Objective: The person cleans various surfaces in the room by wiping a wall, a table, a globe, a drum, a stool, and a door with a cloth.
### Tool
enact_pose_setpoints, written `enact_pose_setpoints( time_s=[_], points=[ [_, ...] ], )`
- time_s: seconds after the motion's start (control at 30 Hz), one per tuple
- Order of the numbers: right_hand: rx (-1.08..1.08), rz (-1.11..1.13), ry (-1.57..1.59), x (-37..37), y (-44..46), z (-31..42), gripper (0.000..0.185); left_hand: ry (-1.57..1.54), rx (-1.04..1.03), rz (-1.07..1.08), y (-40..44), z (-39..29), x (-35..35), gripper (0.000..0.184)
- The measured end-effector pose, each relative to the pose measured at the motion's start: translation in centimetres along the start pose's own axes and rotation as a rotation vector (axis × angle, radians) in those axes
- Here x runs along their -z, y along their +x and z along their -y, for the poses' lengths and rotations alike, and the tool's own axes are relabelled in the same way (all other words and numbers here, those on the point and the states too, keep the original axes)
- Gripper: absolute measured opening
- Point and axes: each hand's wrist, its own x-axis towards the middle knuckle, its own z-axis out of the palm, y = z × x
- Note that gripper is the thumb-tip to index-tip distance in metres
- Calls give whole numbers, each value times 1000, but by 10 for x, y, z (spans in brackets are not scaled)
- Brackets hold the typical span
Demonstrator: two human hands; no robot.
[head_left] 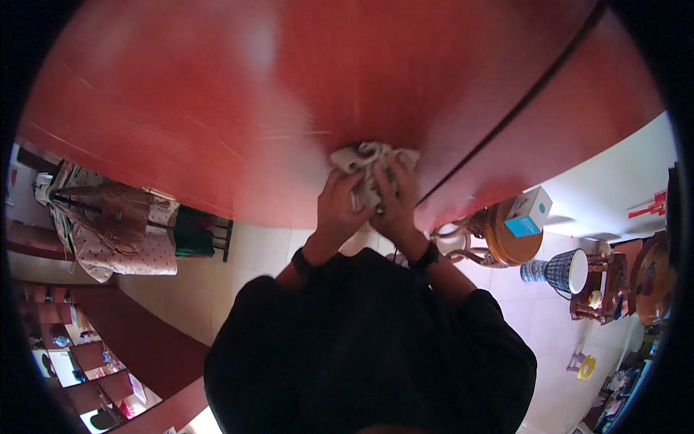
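A crumpled grey-beige cloth [372, 153] is pressed against a broad, glossy red surface [217, 94]. My left hand [337, 204] grips the cloth's left side with bent fingers. On its right side, my right hand [396, 202] is closed over it, fingers bunched into the fabric. The two hands are close together near the lower edge of the red surface, and each wrist has a dark band. Parts of the fingertips are hidden in the folds.
A dark line [510, 116] crosses the red surface at the right. Clothes [126, 235] hang on a rack at the left, above compartmented shelves [90, 358]. On the right are a round wooden stool [517, 242] bearing a box [531, 210], a checked basket-like container [560, 271] and a small yellow-topped stool [587, 367].
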Motion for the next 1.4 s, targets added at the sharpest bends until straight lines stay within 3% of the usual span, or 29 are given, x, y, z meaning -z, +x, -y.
enact_pose_setpoints(
  time_s=[0.03, 0.13, 0.27, 0.43, 0.57, 0.73, 0.8, 0.83, 0.87, 1.03, 1.13, 1.2, 1.23, 1.4],
  points=[
    [-60, 107, 66, -13, 0, 16, 74, -20, 11, -30, -5, 14, 14, 64],
    [82, 186, 133, -47, 19, 39, 74, -58, 213, -58, -20, 34, 56, 62],
    [211, 178, 101, -56, 71, 62, 67, -102, 141, -218, 0, 40, 89, 64],
    [155, -96, -20, -28, 107, 54, 59, -86, -297, -341, 60, 28, 68, 66],
    [56, -538, -270, -16, 76, 10, 58, -68, -372, -37, 78, -22, 39, 63],
    [-197, -439, -307, -41, -40, -43, 73, -85, -329, 201, 32, 5, -9, 55],
    [-33, -293, -386, -48, -40, -17, 78, -105, -213, 240, 9, 23, -5, 56],
    [-116, -288, -270, -63, -56, -20, 82, -111, -154, 263, 0, 33, 1, 56],
    [-79, -203, -332, -76, -67, -24, 80, -84, -132, 239, -8, 44, 9, 56],
    [89, -39, -68, -113, -30, 32, 66, 7, -64, 26, -34, 88, 67, 59],
    [119, 169, 84, -143, -12, 59, 69, -33, 179, -41, -56, 114, 99, 63],
    [186, 219, 113, -151, 8, 78, 68, 76, 199, -169, -58, 119, 115, 60],
    [221, 245, 127, -152, 20, 86, 67, -25, 206, -263, -56, 121, 118, 58],
    [268, 200, 108, -143, 56, 100, 66, -72, 127, -394, -36, 112, 122, 56]
  ],
)
